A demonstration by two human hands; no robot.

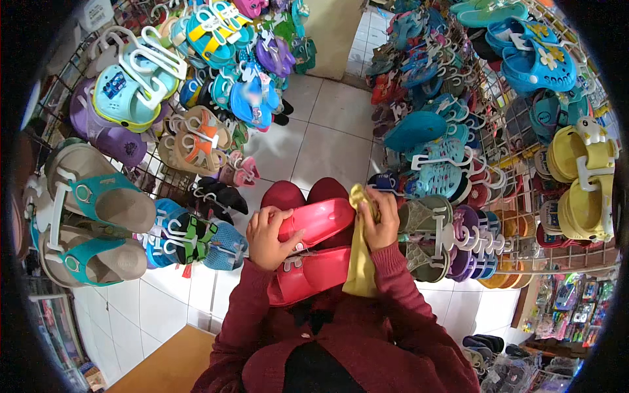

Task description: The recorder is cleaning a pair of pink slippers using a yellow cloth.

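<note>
My left hand [271,235] grips the strap end of a glossy red slide sandal [322,221], which lies tilted above my lap. Its mate, a second red slide sandal [314,272], rests just below it, nearer my body. A small white plastic hanger piece [293,264] shows at that lower sandal. In my right hand [381,221] is a yellow cloth [361,260], pinched between thumb and fingers. The cloth hangs down beside the toe ends of both sandals. My knees [328,190] in dark red fabric show behind the upper sandal.
Wire racks of hanging footwear stand close on both sides. Grey sandals with teal straps [98,196] hang at left, olive patterned sandals [425,236] near my right wrist, and yellow clogs [580,182] farther right. A tiled floor aisle [329,123] runs ahead. A brown wooden surface [167,361] lies lower left.
</note>
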